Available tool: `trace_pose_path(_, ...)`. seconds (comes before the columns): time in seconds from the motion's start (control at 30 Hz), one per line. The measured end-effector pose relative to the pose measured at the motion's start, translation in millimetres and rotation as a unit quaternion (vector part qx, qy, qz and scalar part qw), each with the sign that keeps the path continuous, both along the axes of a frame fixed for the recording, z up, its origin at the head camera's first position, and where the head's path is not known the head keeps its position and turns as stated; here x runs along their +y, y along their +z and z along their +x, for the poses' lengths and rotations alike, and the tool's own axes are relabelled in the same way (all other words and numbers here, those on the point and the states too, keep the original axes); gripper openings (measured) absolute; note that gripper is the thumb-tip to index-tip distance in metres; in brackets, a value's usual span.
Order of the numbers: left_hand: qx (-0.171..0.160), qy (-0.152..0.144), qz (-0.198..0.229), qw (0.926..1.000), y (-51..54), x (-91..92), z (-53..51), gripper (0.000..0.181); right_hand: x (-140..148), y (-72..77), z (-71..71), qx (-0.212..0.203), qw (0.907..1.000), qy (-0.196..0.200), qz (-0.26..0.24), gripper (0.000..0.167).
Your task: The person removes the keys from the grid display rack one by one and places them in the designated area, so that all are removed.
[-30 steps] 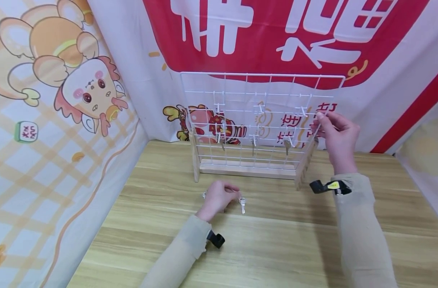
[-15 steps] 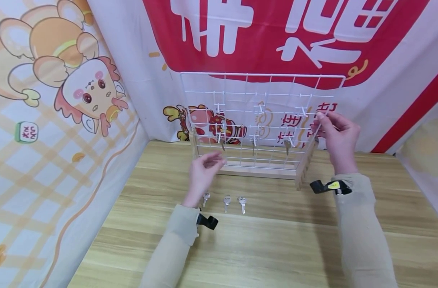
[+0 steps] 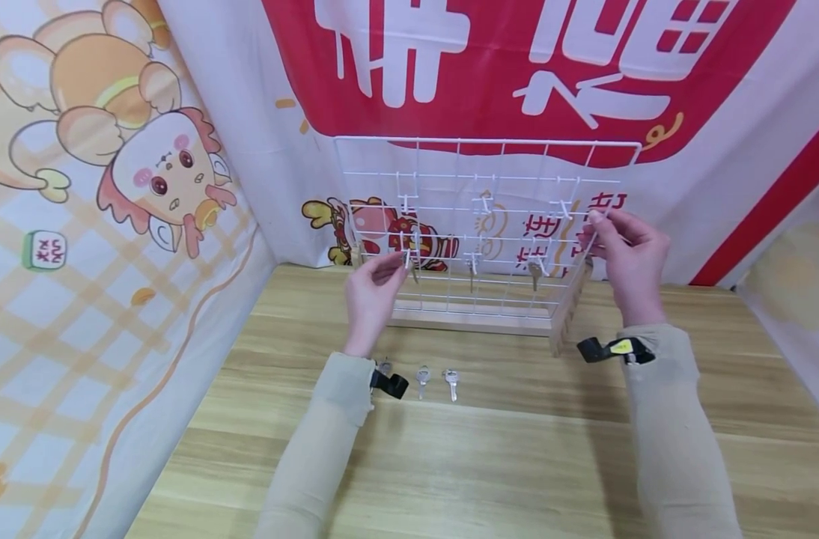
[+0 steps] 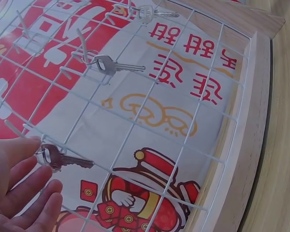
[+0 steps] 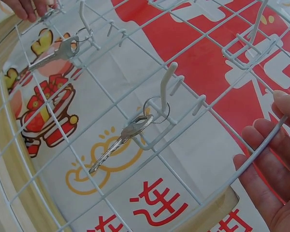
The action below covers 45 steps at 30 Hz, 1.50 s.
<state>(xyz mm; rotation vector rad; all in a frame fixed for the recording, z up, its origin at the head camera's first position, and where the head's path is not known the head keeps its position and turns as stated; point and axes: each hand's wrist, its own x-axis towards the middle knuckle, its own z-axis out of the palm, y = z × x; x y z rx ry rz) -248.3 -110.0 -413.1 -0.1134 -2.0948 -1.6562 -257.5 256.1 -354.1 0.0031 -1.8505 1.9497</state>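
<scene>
Pale wood-grain counter [image 3: 517, 464] carries a white wire-grid rack [image 3: 487, 140], edge held by the right hand [image 3: 632, 258], while at frame centre the left hand [image 3: 371, 299] narrowly pinches a silver metal key [image 4: 65, 159], probably light, stiff and slick, best taken by its head.

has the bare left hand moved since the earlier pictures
Yes: the left hand rose from the loose silver metal keys to the lower left of the white wire grid.

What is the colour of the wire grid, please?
The wire grid is white; the head view shows it best.
</scene>
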Motion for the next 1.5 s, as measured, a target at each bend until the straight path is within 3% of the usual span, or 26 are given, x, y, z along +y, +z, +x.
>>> trace_pose_path(0.3, -0.002, 0.020, -0.021, 0.9996, 3.5, 4.5, -6.1, 0.015, 0.1, -0.1, -1.5, -0.002, 1.0000, -0.001, 0.001, 0.041)
trace_pose_path(0.5, -0.006, 0.025, -0.023, 0.9994, 4.8, 2.6, -4.9, 0.012, 0.4, -1.1, -2.8, 0.001, 1.0000, -0.002, 0.003, 0.042)
trace_pose_path(0.83, 0.029, -0.005, 0.003, 0.9996, 2.8, -0.4, 2.9, 0.011, 0.2, -1.4, -1.5, 0.009, 0.9999, 0.005, -0.004, 0.040)
trace_pose_path(1.33, 0.008, -0.017, 0.033, 0.9993, 5.7, -0.4, 22.3, 0.012, -0.5, 0.5, 0.4, 0.001, 1.0000, 0.003, -0.002, 0.041)
trace_pose_path(1.5, 0.016, -0.020, 0.049, 0.9985, 6.4, -0.9, 27.9, 0.015, -1.1, 2.2, 1.7, -0.003, 1.0000, 0.006, -0.004, 0.040)
